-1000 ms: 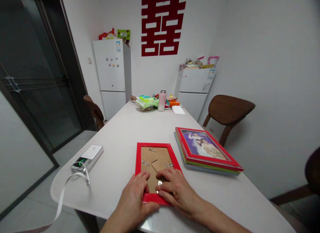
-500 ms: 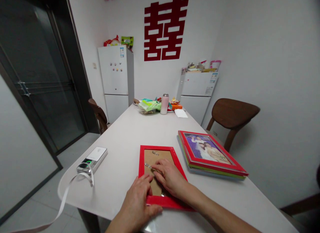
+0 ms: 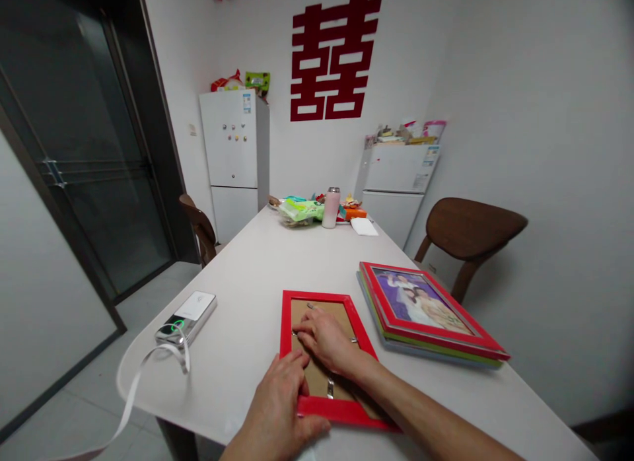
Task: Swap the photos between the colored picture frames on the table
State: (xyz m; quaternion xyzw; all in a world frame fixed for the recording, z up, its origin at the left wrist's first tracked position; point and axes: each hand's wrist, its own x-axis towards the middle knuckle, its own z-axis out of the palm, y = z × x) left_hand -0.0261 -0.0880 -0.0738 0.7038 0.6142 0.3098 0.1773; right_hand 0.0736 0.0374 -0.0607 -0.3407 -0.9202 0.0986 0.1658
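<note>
A red picture frame [image 3: 341, 412] lies face down on the white table, its brown backing board [image 3: 316, 376] upward. My left hand [image 3: 277, 401] grips its lower left corner, fingers over the left rail and thumb along the bottom edge. Bent over the board, my right hand [image 3: 329, 342] has its fingertips closed on a small metal clip [image 3: 294, 333] at the left rail, mostly hidden by them. Other metal clips show at the top, at the right and near the bottom rail [image 3: 330, 388]. The bottom clip points along the frame's length.
To the right lies a stack of picture frames, the top one red [image 3: 446, 337] with a photo. A power bank [image 3: 191, 319] with a white strap sits left. A pink bottle [image 3: 331, 209] and snack bags [image 3: 302, 211] stand at the far end. Brown chairs [image 3: 473, 228] flank the table.
My right hand has shifted up and left on the board, and its fingertips now cover the left clip. My left hand keeps its grip on the corner. The view has shifted slightly.
</note>
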